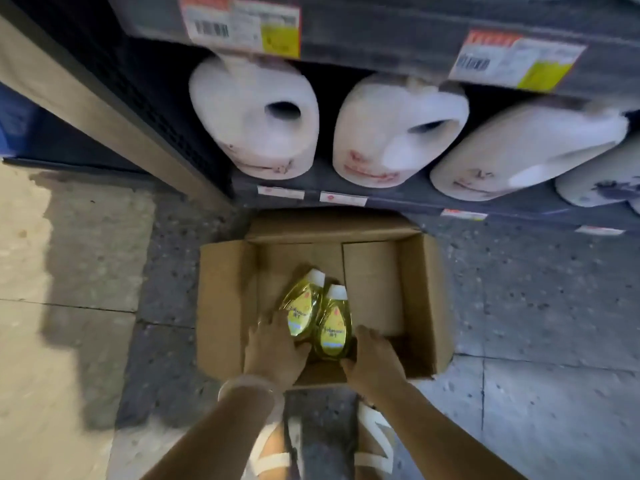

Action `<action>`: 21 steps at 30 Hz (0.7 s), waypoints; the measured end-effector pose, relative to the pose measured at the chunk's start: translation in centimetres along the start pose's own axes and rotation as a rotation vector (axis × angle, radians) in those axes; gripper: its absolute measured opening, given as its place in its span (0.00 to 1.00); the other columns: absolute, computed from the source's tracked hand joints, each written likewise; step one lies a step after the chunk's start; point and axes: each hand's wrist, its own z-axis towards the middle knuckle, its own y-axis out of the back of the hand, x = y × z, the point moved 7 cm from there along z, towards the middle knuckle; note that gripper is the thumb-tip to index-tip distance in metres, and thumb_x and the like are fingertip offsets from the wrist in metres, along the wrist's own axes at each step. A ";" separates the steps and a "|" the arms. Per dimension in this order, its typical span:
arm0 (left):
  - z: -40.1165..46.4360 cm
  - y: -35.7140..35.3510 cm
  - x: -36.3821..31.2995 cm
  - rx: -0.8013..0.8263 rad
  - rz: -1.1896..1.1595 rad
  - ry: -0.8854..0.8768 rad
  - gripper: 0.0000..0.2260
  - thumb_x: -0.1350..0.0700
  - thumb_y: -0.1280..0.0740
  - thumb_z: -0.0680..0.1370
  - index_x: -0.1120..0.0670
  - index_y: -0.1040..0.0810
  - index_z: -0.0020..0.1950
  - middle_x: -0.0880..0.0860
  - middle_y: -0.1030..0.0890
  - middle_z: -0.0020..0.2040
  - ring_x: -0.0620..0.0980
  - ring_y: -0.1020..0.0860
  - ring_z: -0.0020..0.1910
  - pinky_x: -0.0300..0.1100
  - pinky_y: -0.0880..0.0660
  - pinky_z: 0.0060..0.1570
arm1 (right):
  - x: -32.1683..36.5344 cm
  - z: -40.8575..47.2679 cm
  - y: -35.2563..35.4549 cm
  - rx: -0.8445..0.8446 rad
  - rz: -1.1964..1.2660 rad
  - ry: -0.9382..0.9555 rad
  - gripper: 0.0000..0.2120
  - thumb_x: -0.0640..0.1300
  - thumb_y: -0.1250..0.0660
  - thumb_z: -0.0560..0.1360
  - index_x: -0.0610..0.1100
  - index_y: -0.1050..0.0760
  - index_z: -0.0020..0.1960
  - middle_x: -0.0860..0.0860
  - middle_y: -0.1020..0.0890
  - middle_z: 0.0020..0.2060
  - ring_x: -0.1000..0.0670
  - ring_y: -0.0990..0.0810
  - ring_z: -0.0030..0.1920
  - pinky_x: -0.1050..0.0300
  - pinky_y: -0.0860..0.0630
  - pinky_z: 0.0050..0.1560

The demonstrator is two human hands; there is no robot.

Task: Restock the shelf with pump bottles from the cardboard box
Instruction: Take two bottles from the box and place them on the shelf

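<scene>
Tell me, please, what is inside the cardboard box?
Two yellow bottles lie in the cardboard box, gripped by the left hand and right hand; the hands cover what is underneath.

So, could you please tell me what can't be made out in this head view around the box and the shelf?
- Price tags on the shelf edge: print blurred, unreadable.
- White jugs: tops hidden behind the shelf edge above, labels smeared.
- Two yellow bottles in the cardboard box: bases covered by the left hand and right hand, so the grip is unclear.
- Box's near inside corner: hidden by the hands.
- Shoes: cut off at the bottom edge.
</scene>
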 end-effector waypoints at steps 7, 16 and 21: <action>12.0 -9.2 4.8 -0.064 0.053 0.064 0.46 0.43 0.29 0.70 0.55 0.55 0.76 0.58 0.46 0.76 0.59 0.43 0.74 0.53 0.42 0.70 | -2.6 12.9 -9.5 -0.111 0.187 -0.240 0.50 0.54 0.27 0.68 0.47 0.58 0.75 0.45 0.42 0.72 0.42 0.40 0.71 0.44 0.34 0.68; 16.6 -12.6 5.0 -0.160 -0.063 0.137 0.52 0.48 0.22 0.60 0.56 0.51 0.74 0.58 0.43 0.71 0.60 0.41 0.69 0.54 0.35 0.63 | -4.6 17.3 -11.9 -0.257 0.294 -0.327 0.56 0.54 0.29 0.68 0.44 0.68 0.75 0.41 0.46 0.69 0.41 0.43 0.69 0.45 0.34 0.65; 14.4 -9.7 4.7 -0.178 -0.330 0.154 0.53 0.49 0.21 0.59 0.55 0.50 0.74 0.60 0.39 0.68 0.62 0.35 0.66 0.52 0.32 0.62 | -4.3 15.0 -7.8 -0.302 0.555 -0.211 0.60 0.51 0.22 0.60 0.49 0.63 0.75 0.46 0.45 0.67 0.44 0.44 0.69 0.45 0.38 0.69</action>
